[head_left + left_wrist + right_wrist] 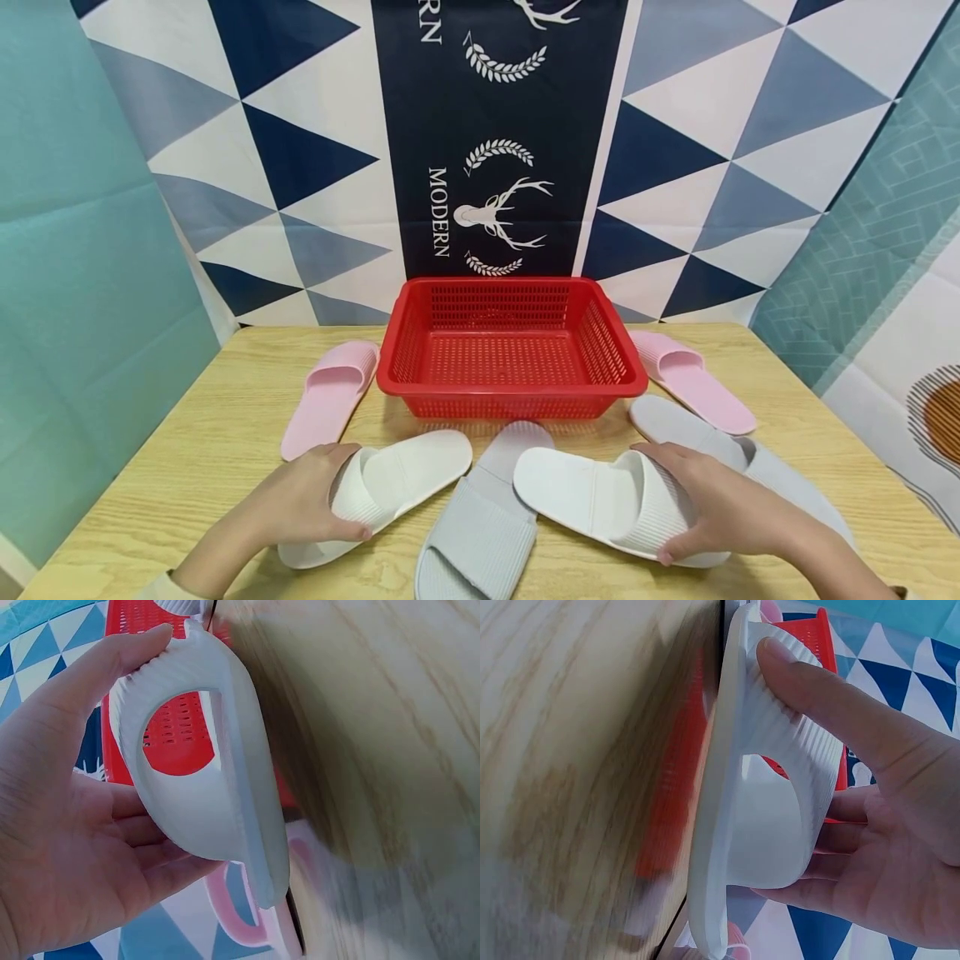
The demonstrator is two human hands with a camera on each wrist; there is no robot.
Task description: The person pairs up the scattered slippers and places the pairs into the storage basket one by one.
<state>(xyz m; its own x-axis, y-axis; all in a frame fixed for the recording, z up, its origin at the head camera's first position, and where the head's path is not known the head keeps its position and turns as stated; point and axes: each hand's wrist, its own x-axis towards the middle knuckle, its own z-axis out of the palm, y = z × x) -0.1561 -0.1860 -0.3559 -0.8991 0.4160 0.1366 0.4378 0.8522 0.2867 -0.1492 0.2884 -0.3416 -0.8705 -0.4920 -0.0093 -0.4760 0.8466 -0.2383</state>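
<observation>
My left hand (311, 496) grips a white slipper (416, 467) across its ribbed strap, thumb on the near side and fingers on the far side. In the left wrist view the slipper's sole (259, 787) stands close over the wood. On the other side, my right hand (723, 504) holds a second white slipper (573, 492) the same way, its thumb pressing the strap (791, 712). Between them a grey slipper (483, 521) lies on the table, overlapped at its edge by the right white one. Another grey slipper (795, 483) is partly hidden behind my right hand.
A red plastic basket (513, 389) stands at the back middle, with nothing inside it. One pink slipper (322, 408) lies to its left, another pink slipper (708, 396) to its right. Behind the wooden table (202, 433) hangs a patterned cloth (487, 108).
</observation>
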